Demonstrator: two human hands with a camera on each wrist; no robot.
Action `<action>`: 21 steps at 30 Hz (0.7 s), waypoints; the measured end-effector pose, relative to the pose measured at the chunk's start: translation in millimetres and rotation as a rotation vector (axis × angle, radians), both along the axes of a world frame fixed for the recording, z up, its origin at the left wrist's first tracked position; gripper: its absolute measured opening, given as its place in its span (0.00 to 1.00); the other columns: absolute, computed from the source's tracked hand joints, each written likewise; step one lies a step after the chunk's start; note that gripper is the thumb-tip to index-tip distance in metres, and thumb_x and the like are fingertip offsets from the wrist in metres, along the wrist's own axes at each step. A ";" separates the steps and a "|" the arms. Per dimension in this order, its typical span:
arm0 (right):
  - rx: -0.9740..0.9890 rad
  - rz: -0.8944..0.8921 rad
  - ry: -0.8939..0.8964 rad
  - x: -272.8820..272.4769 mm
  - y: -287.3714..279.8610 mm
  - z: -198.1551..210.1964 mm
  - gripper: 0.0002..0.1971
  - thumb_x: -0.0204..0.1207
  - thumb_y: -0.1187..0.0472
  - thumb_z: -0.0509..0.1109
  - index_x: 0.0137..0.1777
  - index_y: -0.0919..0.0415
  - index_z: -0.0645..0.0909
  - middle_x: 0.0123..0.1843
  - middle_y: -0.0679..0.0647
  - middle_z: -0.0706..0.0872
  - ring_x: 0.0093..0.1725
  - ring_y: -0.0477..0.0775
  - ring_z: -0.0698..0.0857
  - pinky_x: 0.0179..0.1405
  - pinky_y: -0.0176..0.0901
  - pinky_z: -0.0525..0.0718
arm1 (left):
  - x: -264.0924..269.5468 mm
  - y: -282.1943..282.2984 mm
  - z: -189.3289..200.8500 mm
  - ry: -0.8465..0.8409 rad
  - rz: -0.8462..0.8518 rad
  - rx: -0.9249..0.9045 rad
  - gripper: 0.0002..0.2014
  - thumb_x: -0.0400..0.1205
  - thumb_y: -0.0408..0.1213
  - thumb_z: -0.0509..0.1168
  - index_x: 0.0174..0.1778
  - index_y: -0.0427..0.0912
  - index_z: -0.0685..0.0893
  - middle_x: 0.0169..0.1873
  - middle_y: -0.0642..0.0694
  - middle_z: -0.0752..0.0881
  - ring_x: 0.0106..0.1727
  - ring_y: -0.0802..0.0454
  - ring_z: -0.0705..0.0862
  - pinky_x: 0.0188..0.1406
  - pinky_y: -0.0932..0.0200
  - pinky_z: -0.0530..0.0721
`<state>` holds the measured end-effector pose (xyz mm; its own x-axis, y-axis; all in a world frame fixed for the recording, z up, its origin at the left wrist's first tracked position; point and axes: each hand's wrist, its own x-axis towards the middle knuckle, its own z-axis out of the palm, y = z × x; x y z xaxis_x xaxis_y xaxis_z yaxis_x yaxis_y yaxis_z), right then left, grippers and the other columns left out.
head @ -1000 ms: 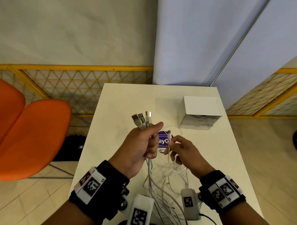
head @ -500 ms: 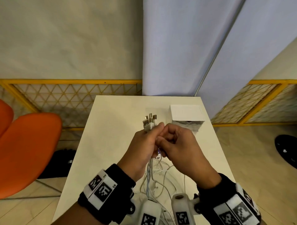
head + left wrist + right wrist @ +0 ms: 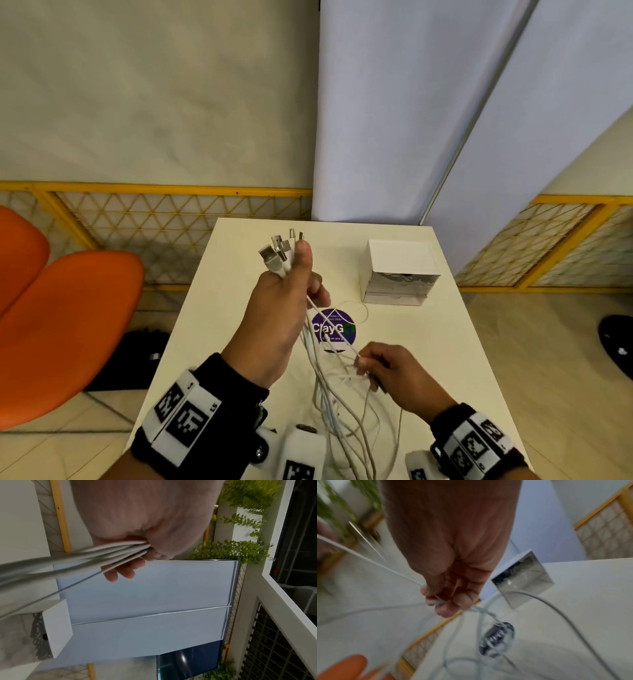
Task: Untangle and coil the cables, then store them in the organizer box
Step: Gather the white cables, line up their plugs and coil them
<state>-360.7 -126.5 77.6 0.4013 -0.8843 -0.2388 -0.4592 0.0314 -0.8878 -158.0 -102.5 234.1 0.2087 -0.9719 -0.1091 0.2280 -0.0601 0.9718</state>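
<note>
My left hand [image 3: 291,291] is raised over the white table [image 3: 212,308] and grips a bundle of white cables [image 3: 329,387] just below their USB plugs [image 3: 277,248], which stick up past my thumb. In the left wrist view the cables [image 3: 106,553] run out of the left hand [image 3: 149,545]. Lower and to the right, my right hand [image 3: 368,368] pinches one thin cable of the hanging strands, seen taut in the right wrist view at the right hand [image 3: 436,600]. The white organizer box [image 3: 399,272] stands at the table's far right.
A round purple sticker [image 3: 334,329] lies on the table between my hands and the box. Orange chairs [image 3: 68,329] stand left of the table. A yellow lattice fence [image 3: 154,212] and blue-grey panels [image 3: 411,120] rise behind it.
The hands were together at the plugs half a second ago. My right hand has since slid down and right along one cable, while the left hand has lifted the bundle higher.
</note>
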 end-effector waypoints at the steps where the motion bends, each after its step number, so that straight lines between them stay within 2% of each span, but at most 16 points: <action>1: 0.022 -0.011 0.031 -3.0 0.0 -15.8 0.10 0.84 0.66 0.66 0.41 0.61 0.83 0.34 0.54 0.85 0.30 0.52 0.83 0.30 0.46 0.79 | -1.1 2.3 2.6 0.047 -0.032 -0.011 0.23 0.80 0.59 0.60 0.29 0.44 0.73 0.24 0.46 0.72 0.27 0.48 0.77 0.48 0.37 0.85; 2: 0.043 -0.024 0.054 -4.5 0.5 -27.2 0.10 0.84 0.67 0.65 0.41 0.62 0.83 0.34 0.54 0.84 0.29 0.53 0.84 0.29 0.50 0.80 | -2.2 4.7 5.3 0.091 -0.062 -0.020 0.22 0.82 0.57 0.60 0.27 0.46 0.72 0.23 0.48 0.68 0.24 0.50 0.72 0.40 0.41 0.84; 4: 0.054 -0.047 0.080 -2.4 -1.0 -39.4 0.10 0.84 0.67 0.64 0.41 0.62 0.82 0.34 0.56 0.84 0.27 0.52 0.83 0.28 0.51 0.80 | -4.1 8.8 9.0 0.108 -0.092 -0.007 0.23 0.84 0.55 0.61 0.24 0.50 0.68 0.22 0.51 0.63 0.23 0.53 0.62 0.28 0.54 0.71; 5: 0.034 -0.054 0.084 1.5 -2.5 -39.1 0.11 0.84 0.67 0.65 0.40 0.59 0.83 0.34 0.56 0.84 0.25 0.51 0.82 0.27 0.48 0.79 | -4.2 10.1 9.8 0.092 -0.111 0.007 0.23 0.84 0.54 0.62 0.24 0.51 0.67 0.22 0.52 0.62 0.23 0.53 0.59 0.27 0.57 0.65; 7: -0.046 -0.052 0.069 11.9 -6.4 -27.4 0.13 0.84 0.65 0.67 0.38 0.52 0.83 0.34 0.53 0.86 0.24 0.47 0.79 0.29 0.43 0.78 | -3.2 10.7 8.9 0.029 -0.164 0.038 0.24 0.84 0.51 0.65 0.23 0.51 0.68 0.22 0.51 0.61 0.23 0.53 0.57 0.24 0.61 0.61; 10: -0.207 -0.008 0.036 27.8 -11.5 7.4 0.12 0.82 0.63 0.70 0.38 0.47 0.85 0.33 0.45 0.87 0.32 0.45 0.82 0.36 0.37 0.79 | -0.7 10.2 4.5 -0.118 -0.227 0.139 0.17 0.81 0.45 0.73 0.28 0.45 0.79 0.18 0.51 0.64 0.19 0.53 0.59 0.21 0.64 0.60; 13: -0.314 0.003 -0.051 39.7 -9.4 53.3 0.09 0.81 0.66 0.70 0.43 0.55 0.88 0.35 0.46 0.88 0.36 0.47 0.84 0.39 0.38 0.81 | -2.5 10.3 -2.2 -0.183 -0.205 0.208 0.07 0.80 0.40 0.75 0.42 0.40 0.88 0.14 0.58 0.69 0.17 0.57 0.60 0.21 0.63 0.59; 15: -0.389 0.011 -0.107 44.4 -4.5 87.2 0.07 0.82 0.66 0.70 0.46 0.55 0.89 0.37 0.46 0.89 0.37 0.47 0.85 0.39 0.40 0.83 | -3.1 8.4 -8.3 -0.226 -0.127 0.237 0.08 0.80 0.42 0.75 0.48 0.40 0.90 0.11 0.58 0.70 0.15 0.59 0.62 0.20 0.64 0.61; 16: -0.418 0.017 -0.120 45.1 -2.1 101.3 0.08 0.82 0.65 0.70 0.46 0.53 0.88 0.37 0.44 0.89 0.38 0.47 0.86 0.39 0.39 0.83 | -3.1 7.1 -9.8 -0.276 -0.105 0.245 0.08 0.80 0.43 0.74 0.47 0.42 0.90 0.10 0.58 0.70 0.14 0.60 0.63 0.19 0.65 0.62; 18: -0.453 0.023 -0.114 44.2 0.2 118.0 0.07 0.82 0.63 0.71 0.45 0.51 0.87 0.37 0.42 0.88 0.39 0.45 0.86 0.39 0.36 0.83 | -2.0 4.9 -9.4 -0.395 -0.108 0.225 0.11 0.82 0.45 0.72 0.37 0.45 0.86 0.10 0.58 0.70 0.13 0.61 0.66 0.18 0.66 0.64; 21: -0.432 0.039 -0.085 41.3 -0.3 115.5 0.06 0.81 0.62 0.72 0.43 0.53 0.87 0.36 0.41 0.88 0.38 0.44 0.86 0.38 0.32 0.80 | 3.9 0.7 -8.3 -0.622 -0.107 0.199 0.16 0.81 0.48 0.72 0.32 0.42 0.83 0.13 0.57 0.73 0.16 0.60 0.71 0.23 0.60 0.68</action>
<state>-319.4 -126.8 193.2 0.4386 -0.8795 0.1848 -0.3776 -0.3670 -0.8501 -154.2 -101.8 225.9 0.1942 -0.9645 -0.1792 -0.3891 -0.2434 0.8885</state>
